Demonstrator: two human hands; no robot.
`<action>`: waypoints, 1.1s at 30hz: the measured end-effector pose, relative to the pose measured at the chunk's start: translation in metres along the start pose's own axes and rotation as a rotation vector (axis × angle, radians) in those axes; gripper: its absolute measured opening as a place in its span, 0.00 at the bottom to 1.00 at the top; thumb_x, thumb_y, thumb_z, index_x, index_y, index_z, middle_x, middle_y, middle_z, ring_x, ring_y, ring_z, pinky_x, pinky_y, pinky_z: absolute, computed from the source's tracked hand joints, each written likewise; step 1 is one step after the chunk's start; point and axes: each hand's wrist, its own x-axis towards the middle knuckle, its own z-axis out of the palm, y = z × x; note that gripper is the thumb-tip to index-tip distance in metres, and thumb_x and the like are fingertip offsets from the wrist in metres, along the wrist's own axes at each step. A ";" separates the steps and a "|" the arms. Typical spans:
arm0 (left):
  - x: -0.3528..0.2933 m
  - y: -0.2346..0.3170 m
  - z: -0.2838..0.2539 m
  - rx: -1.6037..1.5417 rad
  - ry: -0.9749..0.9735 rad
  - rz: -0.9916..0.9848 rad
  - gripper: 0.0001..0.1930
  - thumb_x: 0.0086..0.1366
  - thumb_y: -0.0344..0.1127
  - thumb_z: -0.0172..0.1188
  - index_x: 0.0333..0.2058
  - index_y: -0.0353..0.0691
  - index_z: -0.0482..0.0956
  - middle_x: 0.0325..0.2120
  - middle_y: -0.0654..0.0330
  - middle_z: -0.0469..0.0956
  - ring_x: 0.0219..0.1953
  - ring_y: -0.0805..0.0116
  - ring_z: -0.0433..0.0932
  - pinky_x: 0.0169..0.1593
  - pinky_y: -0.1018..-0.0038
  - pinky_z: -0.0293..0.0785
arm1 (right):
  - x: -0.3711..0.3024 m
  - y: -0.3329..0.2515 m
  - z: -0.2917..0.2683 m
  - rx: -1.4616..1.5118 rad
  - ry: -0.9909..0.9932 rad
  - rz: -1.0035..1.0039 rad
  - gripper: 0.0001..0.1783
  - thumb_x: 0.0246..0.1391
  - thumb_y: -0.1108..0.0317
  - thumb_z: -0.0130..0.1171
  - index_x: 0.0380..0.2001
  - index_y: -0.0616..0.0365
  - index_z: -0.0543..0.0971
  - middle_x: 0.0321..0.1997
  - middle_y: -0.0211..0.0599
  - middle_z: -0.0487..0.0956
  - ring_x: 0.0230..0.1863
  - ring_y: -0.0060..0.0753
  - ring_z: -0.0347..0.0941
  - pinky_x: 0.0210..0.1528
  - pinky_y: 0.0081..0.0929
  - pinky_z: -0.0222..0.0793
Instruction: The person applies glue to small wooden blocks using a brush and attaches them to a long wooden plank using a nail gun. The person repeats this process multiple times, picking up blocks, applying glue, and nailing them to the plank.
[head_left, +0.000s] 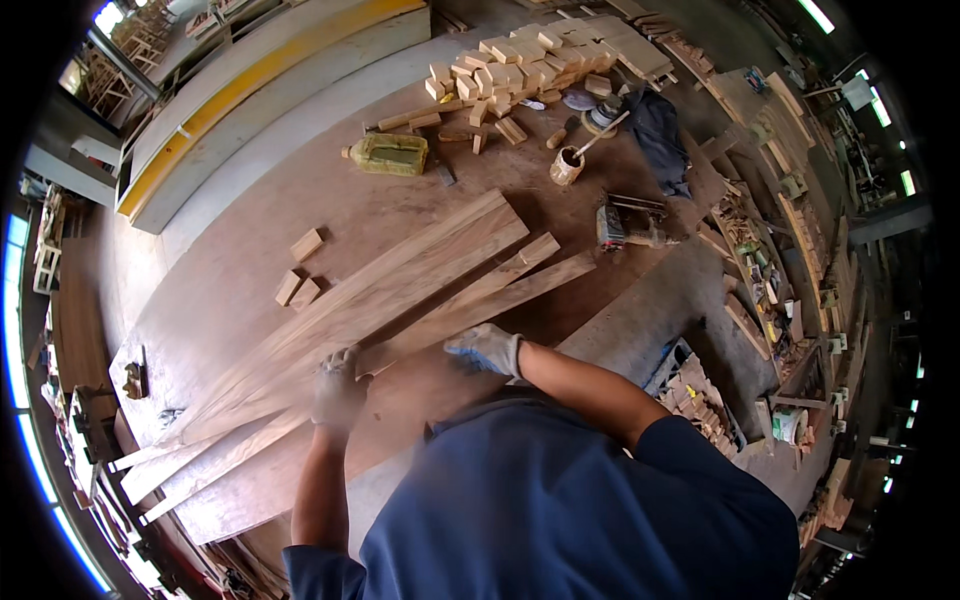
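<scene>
Long wooden boards lie at a slant across a brown worktable [240, 220]: a wide board [370, 280] on the far side and a narrow wooden strip [530, 283] nearest me. My left hand [340, 385], in a grey glove, is closed over the near strips at about their middle; blur partly hides its fingertips. To its right, my right hand [485, 350], in a grey glove with a blue palm, hovers by the near strip's edge. Its fingers are stretched to the left, holding nothing visible. Another narrow strip [500, 270] lies between, with a dark gap beside the wide board.
Small wooden blocks [290, 287] lie beyond the boards. Farther off are a yellowish plastic bottle [390, 154], a pot with a brush [566, 167], a power tool [625, 222], a dark cloth [655, 140] and a block pile [515, 65]. A crate of wood pieces [695, 400] stands right.
</scene>
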 end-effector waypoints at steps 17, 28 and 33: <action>-0.004 -0.030 0.006 -0.013 0.205 0.073 0.32 0.51 0.31 0.77 0.57 0.41 0.78 0.51 0.49 0.82 0.55 0.44 0.78 0.59 0.52 0.73 | -0.100 -0.103 -0.139 -1.722 1.013 -0.746 0.41 0.43 0.58 0.80 0.61 0.53 0.76 0.64 0.47 0.74 0.67 0.53 0.70 0.69 0.47 0.68; 0.051 0.030 -0.012 0.148 0.035 -0.326 0.31 0.56 0.26 0.73 0.60 0.37 0.77 0.59 0.46 0.78 0.65 0.43 0.72 0.69 0.54 0.68 | -0.073 -0.165 -0.213 -1.594 0.434 -0.573 0.39 0.47 0.59 0.78 0.62 0.52 0.75 0.61 0.46 0.78 0.63 0.54 0.75 0.67 0.46 0.71; 0.063 0.082 -0.002 0.197 0.086 -0.380 0.36 0.53 0.31 0.77 0.63 0.42 0.76 0.62 0.47 0.76 0.64 0.44 0.74 0.67 0.55 0.72 | -0.075 -0.174 -0.247 -1.430 0.329 -0.612 0.41 0.47 0.59 0.78 0.64 0.53 0.74 0.61 0.49 0.79 0.64 0.54 0.76 0.67 0.45 0.72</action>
